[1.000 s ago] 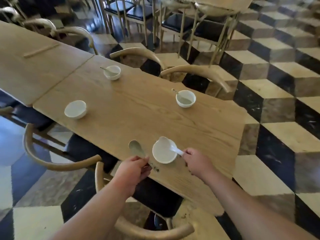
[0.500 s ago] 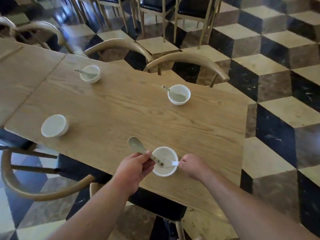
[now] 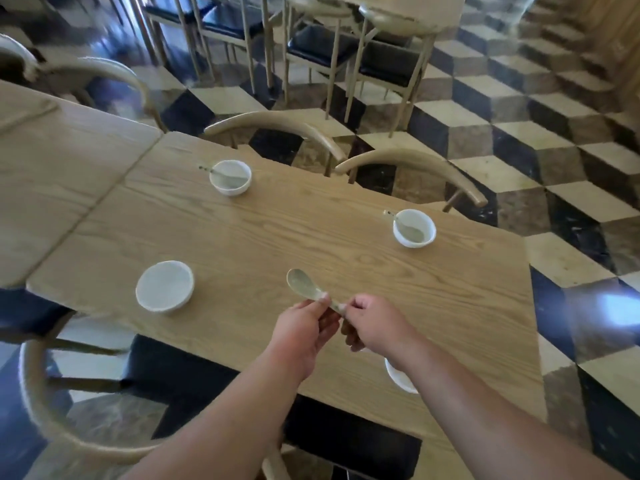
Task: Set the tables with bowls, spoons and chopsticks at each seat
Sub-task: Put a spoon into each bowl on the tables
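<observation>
Pinching the spoon (image 3: 300, 285) at centre frame, just above the table (image 3: 346, 237), with left hand (image 3: 304, 329) fingers clamped on its neck and right hand (image 3: 375, 327) fingers on the handle end. Best to release one grip, carry to the spoonless bowl (image 3: 164, 286) at left, lay scoop inside gently.

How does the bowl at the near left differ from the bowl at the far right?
The near-left bowl holds no spoon; the far-right bowl has a spoon in it. The near-left bowl sits by the near edge, the far-right bowl by the far edge. Both are white.
</observation>
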The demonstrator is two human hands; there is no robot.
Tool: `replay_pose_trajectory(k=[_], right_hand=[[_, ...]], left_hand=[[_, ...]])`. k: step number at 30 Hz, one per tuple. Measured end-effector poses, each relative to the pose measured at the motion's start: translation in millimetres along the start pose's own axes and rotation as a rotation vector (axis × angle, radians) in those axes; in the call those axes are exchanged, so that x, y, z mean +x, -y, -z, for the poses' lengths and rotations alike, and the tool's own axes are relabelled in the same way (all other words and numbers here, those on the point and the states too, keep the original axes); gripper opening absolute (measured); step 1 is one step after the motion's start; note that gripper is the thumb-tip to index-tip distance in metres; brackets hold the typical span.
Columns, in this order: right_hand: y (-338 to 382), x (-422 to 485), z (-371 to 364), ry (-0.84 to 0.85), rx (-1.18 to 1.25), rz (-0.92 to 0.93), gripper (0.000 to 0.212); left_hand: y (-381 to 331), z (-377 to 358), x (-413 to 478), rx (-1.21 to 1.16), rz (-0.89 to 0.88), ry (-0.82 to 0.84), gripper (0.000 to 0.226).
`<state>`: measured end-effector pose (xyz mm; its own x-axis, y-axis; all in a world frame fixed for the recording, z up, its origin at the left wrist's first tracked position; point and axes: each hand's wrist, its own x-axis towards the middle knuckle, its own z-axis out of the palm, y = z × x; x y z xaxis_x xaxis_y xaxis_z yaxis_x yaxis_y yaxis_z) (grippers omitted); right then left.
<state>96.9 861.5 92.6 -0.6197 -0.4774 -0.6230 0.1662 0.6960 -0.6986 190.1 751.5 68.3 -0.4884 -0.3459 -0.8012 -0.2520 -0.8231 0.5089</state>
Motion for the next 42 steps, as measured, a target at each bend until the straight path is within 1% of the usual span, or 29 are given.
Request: replay_pose_trajectory(k=[3, 6, 9, 11, 14, 18, 20, 23, 27, 29, 31, 33, 34, 35, 37, 38, 39, 40, 41, 42], right_hand=[[45, 17, -79, 0.058, 0.023, -0.014, 0.027], [84, 38, -163, 0.135, -0.036, -0.019, 0.026], [110, 61, -225, 0.168, -0.13, -0.025, 0.026], [122, 74, -252, 0.176, -0.186, -0.042, 0.027], [129, 92, -273, 0.152, -0.261, -0.067, 0.026], [130, 109, -280, 0.095, -0.369, -0.07, 0.026], [131, 115, -281, 0.093, -0.387, -0.07, 0.022], [131, 124, -285, 0.085, -0.42, -0.071, 0.022], [132, 130, -285, 0.076, -0.478, -0.094, 0.024], [129, 133, -284, 0.047, -0.48, -0.106, 0.031], [125, 132, -277, 0.042, -0.441, -0.135, 0.034], [124, 121, -266, 0.035, -0.407, -0.148, 0.033], [122, 112, -258, 0.019, -0.414, -0.128, 0.034], [119, 97, -245, -0.025, -0.452, -0.085, 0.036], [111, 58, -216, -0.116, -0.555, 0.049, 0.036], [103, 33, -192, -0.16, -0.606, 0.125, 0.032], [92, 11, -169, -0.195, -0.666, 0.195, 0.03], [78, -14, -141, -0.236, -0.735, 0.249, 0.028], [62, -38, -111, -0.282, -0.806, 0.263, 0.028], [44, -59, -85, -0.334, -0.855, 0.272, 0.032]], left_hand=[[-45, 73, 3, -0.042, -0.016, -0.049, 0.02], [-82, 143, 4, -0.105, -0.01, -0.131, 0.026], [-103, 190, 14, -0.166, -0.016, -0.203, 0.027], [-111, 210, 25, -0.194, -0.011, -0.236, 0.025], [-118, 225, 44, -0.225, 0.023, -0.253, 0.023], [-124, 231, 62, -0.275, 0.08, -0.198, 0.019], [-127, 231, 66, -0.293, 0.096, -0.175, 0.019], [-127, 232, 73, -0.294, 0.099, -0.191, 0.018], [-127, 232, 76, -0.176, 0.111, -0.226, 0.012], [-127, 231, 78, -0.116, 0.111, -0.204, 0.01], [-125, 226, 77, -0.057, 0.116, -0.183, 0.012], [-120, 222, 78, 0.031, 0.105, -0.18, 0.018], [-117, 218, 77, 0.086, 0.1, -0.188, 0.019], [-115, 209, 73, 0.194, 0.074, -0.2, 0.02], [-108, 187, 66, 0.506, -0.005, -0.212, 0.023], [-105, 167, 58, 0.682, -0.043, -0.153, 0.027], [-98, 147, 43, 0.925, -0.141, -0.085, 0.031], [-89, 118, 23, 1.118, -0.221, 0.012, 0.035], [-79, 88, 4, 1.254, -0.324, 0.083, 0.04], [-68, 63, -13, 1.399, -0.418, 0.12, 0.047]])
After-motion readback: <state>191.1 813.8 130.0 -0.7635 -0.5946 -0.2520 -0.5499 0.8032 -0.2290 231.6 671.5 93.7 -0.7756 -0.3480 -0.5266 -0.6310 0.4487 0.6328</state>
